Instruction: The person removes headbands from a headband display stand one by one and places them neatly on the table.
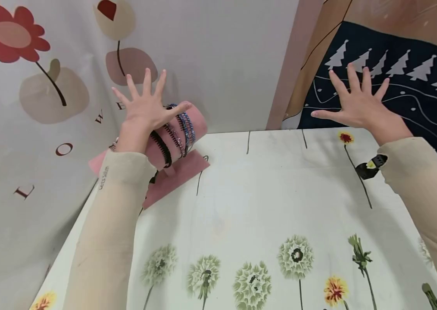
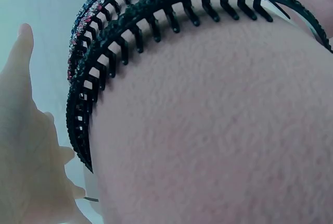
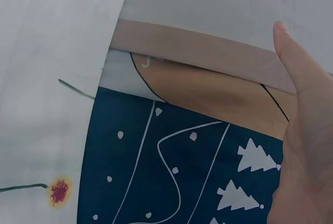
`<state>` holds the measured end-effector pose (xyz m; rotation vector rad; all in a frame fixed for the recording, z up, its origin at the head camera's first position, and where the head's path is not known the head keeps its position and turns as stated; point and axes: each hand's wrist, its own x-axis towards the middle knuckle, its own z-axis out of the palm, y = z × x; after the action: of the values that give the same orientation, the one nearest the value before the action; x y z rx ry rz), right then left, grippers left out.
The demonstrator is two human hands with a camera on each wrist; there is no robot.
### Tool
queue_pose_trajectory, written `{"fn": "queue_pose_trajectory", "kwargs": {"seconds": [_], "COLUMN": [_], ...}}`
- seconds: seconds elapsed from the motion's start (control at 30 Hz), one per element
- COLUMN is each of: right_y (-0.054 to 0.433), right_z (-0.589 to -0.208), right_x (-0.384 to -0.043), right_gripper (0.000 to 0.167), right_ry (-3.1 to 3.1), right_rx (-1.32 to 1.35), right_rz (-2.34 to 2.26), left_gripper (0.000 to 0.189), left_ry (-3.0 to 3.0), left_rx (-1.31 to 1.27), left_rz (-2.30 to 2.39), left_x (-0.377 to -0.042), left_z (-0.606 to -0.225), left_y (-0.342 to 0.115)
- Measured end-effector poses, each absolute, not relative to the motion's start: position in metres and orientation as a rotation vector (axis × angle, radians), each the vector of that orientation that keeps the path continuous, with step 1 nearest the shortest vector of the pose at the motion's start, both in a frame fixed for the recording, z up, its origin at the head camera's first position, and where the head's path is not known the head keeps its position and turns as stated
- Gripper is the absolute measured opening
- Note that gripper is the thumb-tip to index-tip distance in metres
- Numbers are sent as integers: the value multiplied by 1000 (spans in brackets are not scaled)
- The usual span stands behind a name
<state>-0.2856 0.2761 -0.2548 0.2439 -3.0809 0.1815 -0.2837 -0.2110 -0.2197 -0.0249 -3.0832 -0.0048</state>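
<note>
My left hand point(image 1: 145, 111) is raised in front of a pink padded roll point(image 1: 199, 120), fingers spread wide and holding nothing. The roll sits on a stand with a flat pink base point(image 1: 181, 177). Around it are several toothed headbands: a black one point(image 1: 163, 150), a pink-and-silver glittery one point(image 1: 176, 137) and a blue glittery one point(image 1: 189, 129). Part of the roll is hidden by the left hand and forearm. In the left wrist view, the black headband point(image 2: 151, 6) fills the top, teeth against the roll. Over the far right table edge, my right hand point(image 1: 362, 104) has its fingers spread, with nothing in it.
A white tablecloth point(image 1: 257, 202) printed with dandelions and flowers covers the table. At the left and back hangs a pale curtain point(image 1: 218, 60) with flowers and letters. Dark blue cloth with white trees point(image 1: 404, 92) hangs behind the right hand.
</note>
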Motion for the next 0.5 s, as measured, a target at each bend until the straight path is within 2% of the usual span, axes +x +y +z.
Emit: {"fn": "queue_pose_trajectory", "kwargs": {"seconds": [0.5], "right_y": [278], "right_z": [-265], "right_x": [-286], "right_gripper": [117], "right_ry": [-3072], "right_rx": [268], "right_rz": [166], "left_gripper": [102], "left_ry": [-3085], "left_rx": [-33], "left_rz": [-31], "left_x": [-274], "left_z": [-230], "left_y": [-207]}}
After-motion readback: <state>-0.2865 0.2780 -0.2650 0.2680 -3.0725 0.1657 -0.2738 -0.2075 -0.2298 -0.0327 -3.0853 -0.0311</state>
